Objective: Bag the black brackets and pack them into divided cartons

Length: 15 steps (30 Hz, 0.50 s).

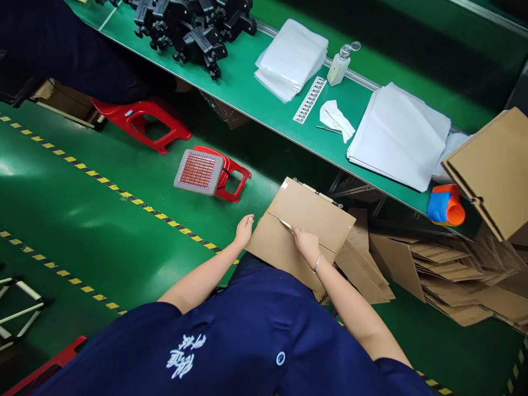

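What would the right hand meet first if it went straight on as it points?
The right hand and thin tool would slide over the cardboard box; then, past its edge, the red stool, probably lower.

The near end of the box (301, 220) is hidden behind the person's shirt (256, 330). The right hand (306, 245) pinches a thin tool (284, 222) at the seam, too small to tell whether it is a blade or a pen. The left hand (244, 230) lies at the box's left edge; whether its fingers grip there cannot be told. Black parts (193, 27) and a co-worker's dark clothing (61, 44) are cut by the top edge, a carton (495, 170) by the right, a stool (45, 366) by the bottom. Print on the label strip (309, 99) is unreadable.
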### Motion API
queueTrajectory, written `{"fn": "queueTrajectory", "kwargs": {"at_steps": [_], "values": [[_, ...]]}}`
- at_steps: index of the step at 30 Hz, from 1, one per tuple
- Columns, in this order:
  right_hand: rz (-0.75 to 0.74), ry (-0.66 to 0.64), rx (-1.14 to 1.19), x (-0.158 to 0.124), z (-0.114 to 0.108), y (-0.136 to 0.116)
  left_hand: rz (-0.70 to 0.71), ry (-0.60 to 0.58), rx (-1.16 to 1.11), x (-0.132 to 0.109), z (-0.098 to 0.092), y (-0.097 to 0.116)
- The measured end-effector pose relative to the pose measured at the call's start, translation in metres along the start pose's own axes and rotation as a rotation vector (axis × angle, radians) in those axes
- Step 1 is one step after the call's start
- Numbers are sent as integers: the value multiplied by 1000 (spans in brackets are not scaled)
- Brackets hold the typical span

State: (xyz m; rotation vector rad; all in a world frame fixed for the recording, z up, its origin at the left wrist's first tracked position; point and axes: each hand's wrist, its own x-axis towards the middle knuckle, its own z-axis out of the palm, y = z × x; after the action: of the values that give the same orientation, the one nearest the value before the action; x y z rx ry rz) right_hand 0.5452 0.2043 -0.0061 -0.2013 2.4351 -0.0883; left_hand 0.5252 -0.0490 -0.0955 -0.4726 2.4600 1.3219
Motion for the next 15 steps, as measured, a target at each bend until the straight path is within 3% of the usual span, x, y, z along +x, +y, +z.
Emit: {"fn": "queueTrajectory", "kwargs": {"at_steps": [5, 12, 15], "values": [[85, -9, -28, -36, 14, 34, 131, -34, 113, -3, -5, 10], [413, -60, -34, -165, 45, 142, 405, -220, 285, -10, -7, 39], [493, -38, 18, -182, 39, 162, 536, -351, 377, -14, 7, 56]]}}
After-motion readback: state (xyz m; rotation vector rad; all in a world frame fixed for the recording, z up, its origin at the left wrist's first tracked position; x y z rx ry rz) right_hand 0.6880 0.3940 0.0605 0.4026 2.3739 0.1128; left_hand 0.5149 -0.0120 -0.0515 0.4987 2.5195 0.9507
